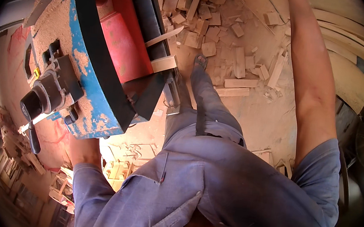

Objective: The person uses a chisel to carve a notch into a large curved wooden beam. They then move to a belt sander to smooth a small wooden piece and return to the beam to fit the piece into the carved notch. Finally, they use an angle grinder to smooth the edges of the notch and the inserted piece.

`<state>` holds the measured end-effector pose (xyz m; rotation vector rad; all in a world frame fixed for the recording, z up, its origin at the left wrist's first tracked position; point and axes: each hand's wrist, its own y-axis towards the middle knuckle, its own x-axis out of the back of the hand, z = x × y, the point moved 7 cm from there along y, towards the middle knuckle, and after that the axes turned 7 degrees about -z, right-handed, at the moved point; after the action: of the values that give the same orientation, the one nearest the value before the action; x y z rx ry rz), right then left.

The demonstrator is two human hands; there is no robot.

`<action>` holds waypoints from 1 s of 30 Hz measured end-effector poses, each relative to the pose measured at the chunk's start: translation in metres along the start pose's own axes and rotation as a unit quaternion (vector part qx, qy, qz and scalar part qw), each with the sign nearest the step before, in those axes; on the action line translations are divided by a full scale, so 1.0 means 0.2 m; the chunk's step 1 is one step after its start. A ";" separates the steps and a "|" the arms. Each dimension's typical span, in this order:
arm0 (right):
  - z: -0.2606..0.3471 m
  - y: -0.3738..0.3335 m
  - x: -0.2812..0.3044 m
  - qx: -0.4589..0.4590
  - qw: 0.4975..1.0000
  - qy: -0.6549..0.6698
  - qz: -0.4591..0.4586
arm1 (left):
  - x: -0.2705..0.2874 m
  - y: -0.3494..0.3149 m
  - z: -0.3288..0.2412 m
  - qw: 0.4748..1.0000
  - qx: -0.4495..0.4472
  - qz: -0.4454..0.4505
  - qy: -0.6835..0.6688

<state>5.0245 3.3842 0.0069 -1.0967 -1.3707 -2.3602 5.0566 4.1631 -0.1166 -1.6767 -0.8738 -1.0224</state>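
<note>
A blue machine (pixel 106 117) with a black band, dusted with sawdust, stands at my left. My left arm (pixel 84 149) goes in behind its lower end, so the hand is hidden. Inside the machine's frame lies a red housing (pixel 124 46). A pale wood block (pixel 164 63) and a thin wood strip (pixel 166 37) stick out at its right side. On the outer face sit a dark bracket and a crank handle (pixel 33 138). My right arm (pixel 314 75) stretches up past the top edge, and its hand is out of the picture.
Wood offcuts (pixel 192 38) lie heaped on the dusty floor ahead, with longer pieces (pixel 240 83) nearer. My sandalled foot (pixel 200 62) is beside the heap. Curved boards (pixel 351 45) are stacked at the far right. More scrap wood (pixel 63 187) lies at the lower left.
</note>
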 end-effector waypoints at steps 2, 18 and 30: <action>0.01 0.01 -0.03 0.060 0.997 -0.045 -0.001 | 0.00 -0.01 0.01 1.000 0.002 -0.002 0.001; 0.38 -1.37 -0.07 -0.296 0.763 0.305 0.486 | 0.00 0.04 0.01 1.000 -0.016 -0.021 -0.004; 0.49 -1.74 0.05 -0.454 0.607 0.433 0.488 | 0.02 -0.02 0.00 0.999 -0.025 -0.048 -0.003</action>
<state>4.8902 3.6573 -0.1898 -0.3678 0.7439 -1.9653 5.0541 4.1643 -0.1112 -1.6948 -0.9466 -1.1126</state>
